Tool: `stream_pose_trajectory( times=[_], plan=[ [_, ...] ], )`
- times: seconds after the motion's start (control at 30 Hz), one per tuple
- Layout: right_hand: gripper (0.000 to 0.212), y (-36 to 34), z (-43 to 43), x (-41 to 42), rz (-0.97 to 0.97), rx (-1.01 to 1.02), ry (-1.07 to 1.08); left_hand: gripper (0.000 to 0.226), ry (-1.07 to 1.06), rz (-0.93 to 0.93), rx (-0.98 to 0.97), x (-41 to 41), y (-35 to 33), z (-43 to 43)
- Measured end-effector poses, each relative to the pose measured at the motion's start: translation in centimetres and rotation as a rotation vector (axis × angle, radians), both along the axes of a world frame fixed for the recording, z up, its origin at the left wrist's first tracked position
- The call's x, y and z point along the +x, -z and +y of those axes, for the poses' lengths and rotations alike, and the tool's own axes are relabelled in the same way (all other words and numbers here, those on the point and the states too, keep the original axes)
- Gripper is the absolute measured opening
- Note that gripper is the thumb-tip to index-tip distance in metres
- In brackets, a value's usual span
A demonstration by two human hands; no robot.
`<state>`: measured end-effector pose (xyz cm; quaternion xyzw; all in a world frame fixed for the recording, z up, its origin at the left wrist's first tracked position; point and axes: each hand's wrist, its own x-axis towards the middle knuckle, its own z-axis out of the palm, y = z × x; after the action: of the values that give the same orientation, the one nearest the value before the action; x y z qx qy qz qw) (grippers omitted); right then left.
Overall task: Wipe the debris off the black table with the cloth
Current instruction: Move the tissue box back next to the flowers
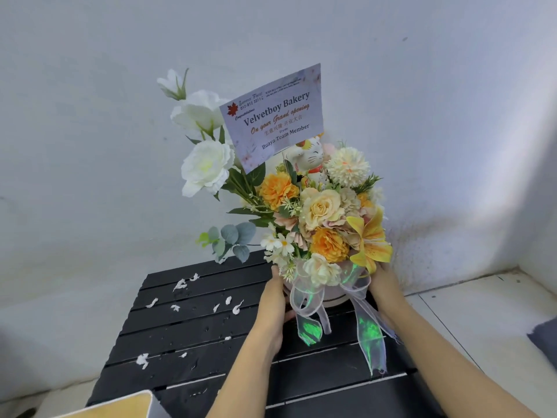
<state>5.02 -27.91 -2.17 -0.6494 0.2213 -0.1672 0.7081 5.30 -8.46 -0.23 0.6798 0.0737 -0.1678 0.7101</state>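
Black slatted worktop [187, 330] against a pale wall [90, 146], with white debris [142, 360] scattered over its left half, from the far edge to the near left. A flower arrangement [319, 212] in a pale round box [333, 300] sits at the far right, tied with a sheer ribbon [369, 330] and bearing a printed card [274, 116] and a cat figurine [313, 158]. The left hand [272, 303] clasps the box's left side, thumb curled under its near edge. The right hand [382, 285] cups the right side, its fingers hidden behind the blooms. A yellow, white-edged item [120, 405] lies at the near left, and a grey fabric corner [544, 336] lies on the floor at the right. Which of these, if either, is the cloth cannot be told.
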Motion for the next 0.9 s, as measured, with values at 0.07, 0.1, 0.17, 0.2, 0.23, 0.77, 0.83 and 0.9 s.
stream_pose_trajectory(
  times=[0.07, 0.1, 0.17, 0.2, 0.23, 0.77, 0.83, 0.9],
  plan=[
    [0.03, 0.7, 0.6, -2.2, 0.014, 0.069, 0.004, 0.054, 0.001, 0.026, 0.029, -1.6, 0.3, 0.4],
    [0.037, 1.1, 0.9, -3.2, 0.024, 0.064, 0.004, 0.055, 0.006, 0.022, 0.053, -2.5, 0.2, 0.7],
    [0.044, 1.2, 1.9, -5.6, 0.053, -0.067, 0.051, 0.057, 0.008, 0.007, 0.118, -4.9, -0.1, 1.3],
    [0.042, 0.8, 2.5, -7.0, 0.06, -0.124, 0.091, 0.058, -0.011, -0.005, 0.149, -6.2, -0.4, 1.6],
    [0.038, 0.3, 3.3, -8.4, 0.062, -0.165, 0.119, 0.054, -0.04, -0.037, 0.173, -7.5, -0.8, 2.2],
    [0.045, -3.3, 27.1, -22.8, 0.121, -0.06, -0.439, 0.041, -0.775, -0.438, 0.893, -23.3, -2.7, 24.6],
    [0.06, -3.2, 29.7, -23.0, 0.188, -0.052, -0.54, 0.06, -0.757, -0.198, 0.757, -23.3, -1.6, 27.0],
    [0.059, -3.0, 31.6, -23.3, 0.22, -0.048, -0.595, 0.06, -0.684, -0.012, 0.504, -23.1, -0.7, 28.1]
  ],
)
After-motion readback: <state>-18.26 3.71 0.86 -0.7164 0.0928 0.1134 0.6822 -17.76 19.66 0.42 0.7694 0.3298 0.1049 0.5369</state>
